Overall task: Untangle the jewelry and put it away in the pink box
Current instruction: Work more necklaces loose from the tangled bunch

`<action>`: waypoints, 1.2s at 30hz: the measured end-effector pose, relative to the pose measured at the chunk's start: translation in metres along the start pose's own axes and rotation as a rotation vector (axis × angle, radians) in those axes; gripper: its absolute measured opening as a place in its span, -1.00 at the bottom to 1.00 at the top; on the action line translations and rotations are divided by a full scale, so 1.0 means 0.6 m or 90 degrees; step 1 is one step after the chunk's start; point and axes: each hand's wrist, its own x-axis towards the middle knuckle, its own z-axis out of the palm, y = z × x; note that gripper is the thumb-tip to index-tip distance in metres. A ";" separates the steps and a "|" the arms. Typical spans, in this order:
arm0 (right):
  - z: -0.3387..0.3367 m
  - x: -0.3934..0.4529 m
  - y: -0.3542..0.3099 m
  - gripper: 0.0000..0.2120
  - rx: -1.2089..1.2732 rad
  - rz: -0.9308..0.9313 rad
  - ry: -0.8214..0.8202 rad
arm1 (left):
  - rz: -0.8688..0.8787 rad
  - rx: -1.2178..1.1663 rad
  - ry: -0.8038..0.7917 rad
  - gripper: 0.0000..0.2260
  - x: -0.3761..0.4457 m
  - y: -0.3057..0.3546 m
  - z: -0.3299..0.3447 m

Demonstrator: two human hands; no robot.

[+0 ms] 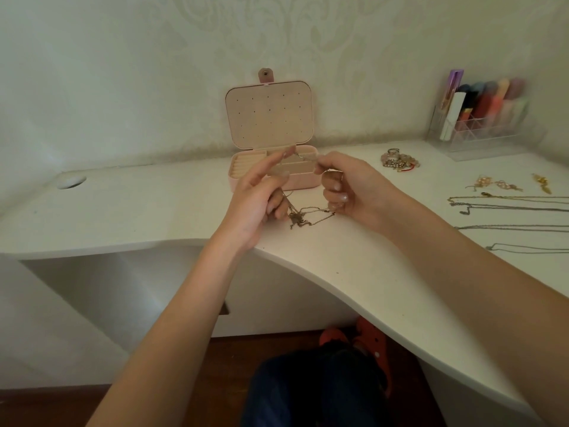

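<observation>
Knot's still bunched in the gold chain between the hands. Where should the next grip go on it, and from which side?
Probably on the loose strand right beside the tangled clump of the gold chain, not on the clump itself. Come from above with fingertips: the clump hangs low over the desk between the left hand and right hand, which pinch the chain higher up.

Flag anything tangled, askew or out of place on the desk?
Only the knotted chain clump, bunched between left hand and right hand, both pinching its strands. The pink box sits open and upright; chains at right lie straight; earrings and the bracelet pile rest loose, unsorted.
</observation>
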 end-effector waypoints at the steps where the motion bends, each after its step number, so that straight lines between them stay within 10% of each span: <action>1: 0.000 0.000 0.001 -0.79 -0.047 -0.017 0.014 | 0.002 -0.006 0.007 -0.67 0.000 0.000 -0.001; 22: -0.006 0.005 0.024 -0.85 -0.536 -0.263 0.151 | 0.138 0.183 0.436 -0.84 0.007 -0.031 -0.012; 36: 0.049 0.001 0.042 -0.89 -0.520 -0.328 0.029 | 0.128 0.194 0.239 -0.63 0.014 -0.029 -0.013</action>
